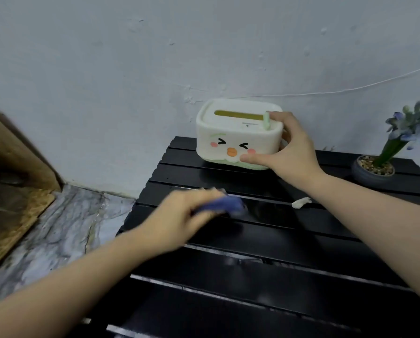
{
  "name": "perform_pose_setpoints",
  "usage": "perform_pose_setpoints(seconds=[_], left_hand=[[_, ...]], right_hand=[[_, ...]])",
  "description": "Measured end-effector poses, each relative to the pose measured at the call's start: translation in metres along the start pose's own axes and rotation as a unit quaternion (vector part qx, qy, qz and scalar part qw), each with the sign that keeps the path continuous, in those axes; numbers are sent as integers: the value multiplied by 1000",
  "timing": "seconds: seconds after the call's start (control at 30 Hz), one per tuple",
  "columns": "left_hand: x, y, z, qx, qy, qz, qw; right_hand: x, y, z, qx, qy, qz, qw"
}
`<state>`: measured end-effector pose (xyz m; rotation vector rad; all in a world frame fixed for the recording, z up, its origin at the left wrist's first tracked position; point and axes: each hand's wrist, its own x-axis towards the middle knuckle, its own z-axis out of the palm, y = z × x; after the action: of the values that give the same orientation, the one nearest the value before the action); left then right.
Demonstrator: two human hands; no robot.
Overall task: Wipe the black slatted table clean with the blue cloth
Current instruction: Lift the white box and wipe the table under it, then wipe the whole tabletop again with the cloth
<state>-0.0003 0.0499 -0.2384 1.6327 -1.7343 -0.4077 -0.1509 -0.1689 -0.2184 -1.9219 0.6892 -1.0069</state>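
Observation:
The black slatted table [277,276] fills the lower right of the head view. My left hand [179,218] is closed on the bunched blue cloth [224,206] and presses it onto a slat near the table's left side; hand and cloth are motion-blurred. My right hand [289,150] grips the right end of a white and green tissue box [235,135] with a cartoon face, which stands at the table's back edge against the wall. A small white crumpled scrap [300,202] lies on a slat right of the cloth.
A small grey pot with a purple-flowered plant [374,170] stands at the back right of the table. Marbled floor [57,228] and a brown board [11,191] lie to the left. A pale wall [204,45] rises right behind the table.

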Motion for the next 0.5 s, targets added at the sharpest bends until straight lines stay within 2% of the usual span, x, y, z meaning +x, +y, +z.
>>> perform_pose_setpoints(seconds=[0.07, 0.1, 0.17, 0.27, 0.37, 0.5], left_hand=[[9, -30, -20, 63, 98, -69, 991], [13, -46, -29, 106, 124, -108, 981], [16, -70, -36, 165, 128, -158, 965], [16, -78, -24, 178, 104, -207, 956], [1, -57, -10, 186, 66, -153, 968], [-33, -4, 13, 129, -19, -49, 990]], right_hand=[[0, 1, 3, -3, 0, 8, 1000], [1, 2, 4, -4, -4, 13, 1000], [1, 3, 6, -10, -19, 23, 1000], [1, 8, 8, -19, -47, 31, 998], [0, 12, 9, -21, -64, 42, 997], [-1, 5, 1, -56, -94, 65, 992]])
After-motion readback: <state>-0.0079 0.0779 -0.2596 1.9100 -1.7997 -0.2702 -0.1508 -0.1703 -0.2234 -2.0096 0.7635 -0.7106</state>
